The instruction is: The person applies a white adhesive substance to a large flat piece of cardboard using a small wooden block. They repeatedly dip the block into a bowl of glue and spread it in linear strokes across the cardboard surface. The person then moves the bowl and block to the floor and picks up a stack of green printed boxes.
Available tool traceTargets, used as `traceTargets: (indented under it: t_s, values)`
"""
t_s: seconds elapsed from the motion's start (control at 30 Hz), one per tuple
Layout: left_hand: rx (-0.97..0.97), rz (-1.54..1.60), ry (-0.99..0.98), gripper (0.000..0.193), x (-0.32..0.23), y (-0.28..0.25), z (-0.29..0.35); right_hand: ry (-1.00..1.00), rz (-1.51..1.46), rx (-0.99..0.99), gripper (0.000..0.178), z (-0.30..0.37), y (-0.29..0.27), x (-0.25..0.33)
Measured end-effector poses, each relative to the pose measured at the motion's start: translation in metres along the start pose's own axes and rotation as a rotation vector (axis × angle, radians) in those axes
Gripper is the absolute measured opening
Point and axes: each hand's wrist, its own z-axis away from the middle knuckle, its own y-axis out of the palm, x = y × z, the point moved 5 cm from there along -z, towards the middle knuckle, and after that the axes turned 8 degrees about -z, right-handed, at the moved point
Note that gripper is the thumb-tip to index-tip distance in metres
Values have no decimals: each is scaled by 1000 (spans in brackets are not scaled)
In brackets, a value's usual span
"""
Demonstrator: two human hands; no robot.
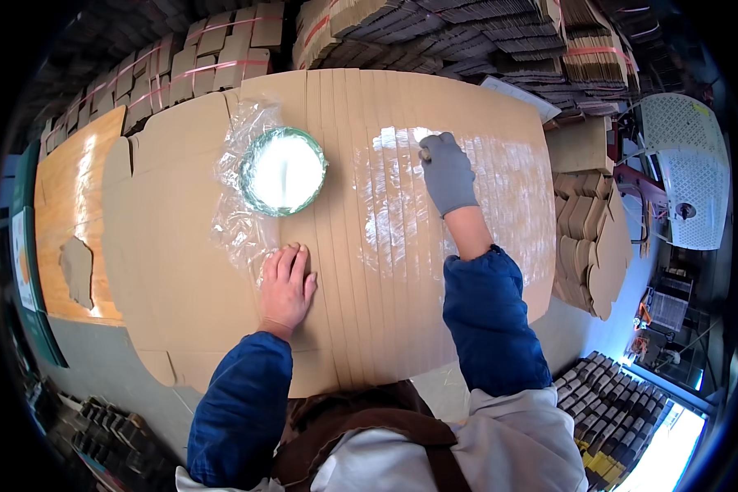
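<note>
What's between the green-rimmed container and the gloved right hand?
The head view shows overlapping cardboard sheets: uncoated beside the container, then glossy coating up to the right hand.

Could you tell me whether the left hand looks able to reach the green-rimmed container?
Probably yes: the left hand rests on cardboard close to the green-rimmed container, with only plastic film and cardboard between them.

Frame centre: cardboard sheets [385, 320] | on them, upper centre-left: bowl [284, 172] (plastic film [236, 201] spread at its left) | below bowl: left hand [287, 285] | right of bowl: right hand [448, 174] | far left: tabletop [78, 193], cardboard scrap [77, 271] on it | top: cardboard bundles [459, 41]
</note>
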Motion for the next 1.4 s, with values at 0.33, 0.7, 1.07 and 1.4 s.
traceTargets:
  t_s: [0.33, 0.7, 1.07, 1.4]
  values:
    - [27, 30, -1, 53, -5, 1, -1, 59, -13, -132, 12, 9, -28, -47]
    - [27, -8, -2, 55, 10, -4, 0, 33, -179, -146, 9, -12, -52, -79]
    - [6, -50, 11, 53, 4, -7, -3, 130, -93, -193, 10, -10, -55, -96]
    - [7, -52, 16, 52, 6, -8, -2, 57, -267, -136, 15, 5, -20, 3]
